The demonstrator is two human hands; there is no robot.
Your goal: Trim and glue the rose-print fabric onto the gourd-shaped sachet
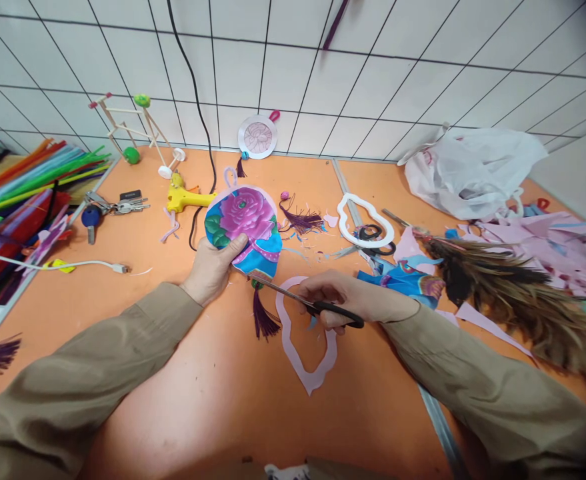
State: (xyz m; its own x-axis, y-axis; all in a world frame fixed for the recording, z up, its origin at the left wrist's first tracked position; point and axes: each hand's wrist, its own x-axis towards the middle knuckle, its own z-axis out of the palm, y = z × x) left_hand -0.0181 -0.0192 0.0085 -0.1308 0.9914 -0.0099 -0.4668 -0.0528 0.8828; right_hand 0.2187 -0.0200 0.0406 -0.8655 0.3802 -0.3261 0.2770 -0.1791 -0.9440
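Note:
My left hand grips the lower left edge of a flower-print fabric ornament, thumb on its front. A pink loop rises from its top, and a dark purple tassel with a green bead hangs below. My right hand holds black-handled scissors. Their blades reach left to the ornament's bottom edge, near the green bead; I cannot tell whether they touch it. Under my right hand lies a pale pink wavy-edged frame on the orange table.
A yellow glue gun, keys and a white cable lie left. Behind stands a round ornament. To the right are a white frame over other scissors, feathers, pink scraps and a plastic bag.

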